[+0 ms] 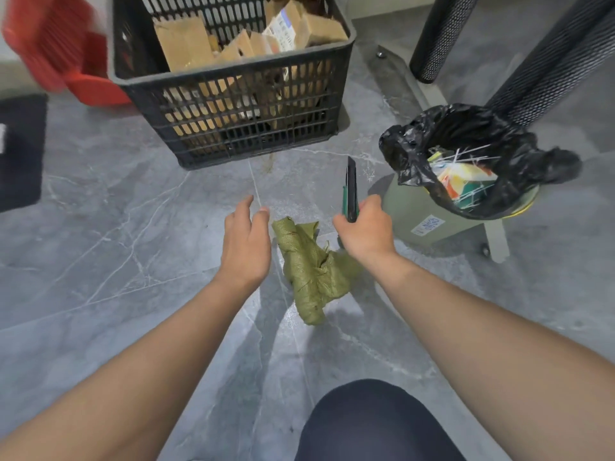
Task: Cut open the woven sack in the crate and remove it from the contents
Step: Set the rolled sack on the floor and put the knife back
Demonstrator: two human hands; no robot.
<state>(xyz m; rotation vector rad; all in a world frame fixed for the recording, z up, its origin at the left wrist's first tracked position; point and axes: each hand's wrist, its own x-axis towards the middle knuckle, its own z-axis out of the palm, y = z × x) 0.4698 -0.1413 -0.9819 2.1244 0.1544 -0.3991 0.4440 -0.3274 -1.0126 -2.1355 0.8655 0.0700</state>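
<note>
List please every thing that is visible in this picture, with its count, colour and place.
crate: one, black, top centre on the floor
cardboard boxes: several, brown, inside the crate
woven sack: one, green, crumpled on the floor between the hands
utility knife: one, green and black, held upright
bin: one, grey with black liner, right, holding rubbish
red object: one, blurred, top left
black poles: two, top right
floor: grey marble tiles
left hand: open, empty
right hand: closed on the knife
knee: dark fabric, bottom
</note>
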